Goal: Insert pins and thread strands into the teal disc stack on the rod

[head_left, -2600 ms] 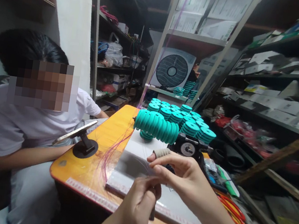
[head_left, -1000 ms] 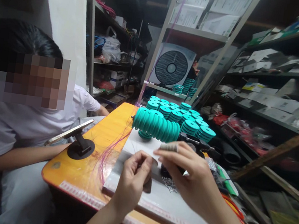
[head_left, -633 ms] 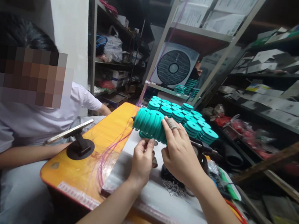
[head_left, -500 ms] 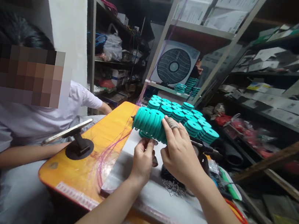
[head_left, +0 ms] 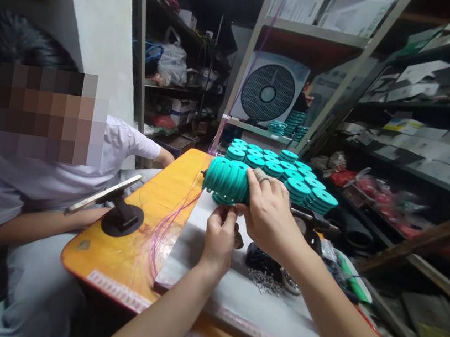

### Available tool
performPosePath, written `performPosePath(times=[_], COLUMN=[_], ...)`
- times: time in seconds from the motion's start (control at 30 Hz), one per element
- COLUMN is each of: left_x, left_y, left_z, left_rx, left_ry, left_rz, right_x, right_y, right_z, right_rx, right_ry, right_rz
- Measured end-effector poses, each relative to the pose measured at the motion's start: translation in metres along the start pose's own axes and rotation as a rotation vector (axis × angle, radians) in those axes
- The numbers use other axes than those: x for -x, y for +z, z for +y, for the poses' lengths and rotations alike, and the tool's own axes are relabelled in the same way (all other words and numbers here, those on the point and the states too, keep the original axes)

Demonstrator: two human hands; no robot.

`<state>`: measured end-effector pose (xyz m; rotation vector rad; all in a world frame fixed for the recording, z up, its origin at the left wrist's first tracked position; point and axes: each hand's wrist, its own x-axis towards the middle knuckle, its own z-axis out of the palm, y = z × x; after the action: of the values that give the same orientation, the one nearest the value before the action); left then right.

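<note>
A row of teal grooved discs (head_left: 225, 182) sits side by side on a horizontal dark rod, whose metal end (head_left: 328, 226) sticks out to the right. My right hand (head_left: 272, 208) curls over the right end of the row, its thumb underneath; cloth or tape is wrapped round one finger. Just below the discs, my left hand (head_left: 219, 235) is closed in a pinch near the right thumb. Whatever is between its fingertips is too small to make out. Small metal pieces (head_left: 265, 281) lie in a heap on the grey board (head_left: 190, 267) under my hands.
Several stacks of teal discs (head_left: 297, 187) stand behind my hands. Purple thread (head_left: 159, 237) trails over the yellow table (head_left: 154, 192). A phone (head_left: 104, 194) leans on a stand at left, beside a seated person (head_left: 59, 184). A box fan (head_left: 268, 92) and loaded shelves are behind.
My left fingertips have risen closer to the underside of the discs, and my right thumb has come in beside them. The view has shifted slightly.
</note>
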<state>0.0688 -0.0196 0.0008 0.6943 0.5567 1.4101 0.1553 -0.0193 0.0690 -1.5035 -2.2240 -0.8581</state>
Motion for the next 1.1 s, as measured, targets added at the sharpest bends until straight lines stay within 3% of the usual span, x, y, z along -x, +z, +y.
performPosePath(times=[0.2,0.3,0.43,0.5,0.67,0.83,0.9,1.03,1.1], left_x=[0.011,0.025,0.054,0.071,0.099,0.108,0.109,0.112,0.113], left_y=[-0.015,-0.033,-0.05,-0.049,-0.035,-0.035,-0.038,-0.039,-0.036], left_z=[0.001,0.006,0.02,0.028,0.033,0.022,0.021,0.027,0.031], left_rx=[-0.038,-0.229,-0.47,-0.518,-0.491,-0.595,-0.654,-0.675,-0.638], left_ry=[0.002,0.095,0.249,0.242,0.118,0.064,0.128,0.384,0.4], left_rz=[-0.057,-0.047,-0.016,-0.065,-0.152,0.016,0.0,-0.095,-0.097], right_x=[-0.002,0.007,0.025,0.031,0.033,0.026,0.025,0.027,0.029], right_y=[-0.006,-0.008,-0.024,-0.039,-0.075,-0.085,-0.085,-0.083,-0.084], right_z=[0.002,0.001,-0.018,-0.029,-0.045,-0.048,-0.05,-0.051,-0.051], right_rx=[-0.034,-0.151,-0.374,-0.56,-0.993,-1.226,-1.265,-1.236,-1.166], right_ry=[-0.012,-0.047,-0.009,0.002,0.087,0.135,0.154,0.16,0.155], right_rz=[-0.037,0.064,0.239,0.217,-0.056,-0.133,-0.115,-0.067,-0.016])
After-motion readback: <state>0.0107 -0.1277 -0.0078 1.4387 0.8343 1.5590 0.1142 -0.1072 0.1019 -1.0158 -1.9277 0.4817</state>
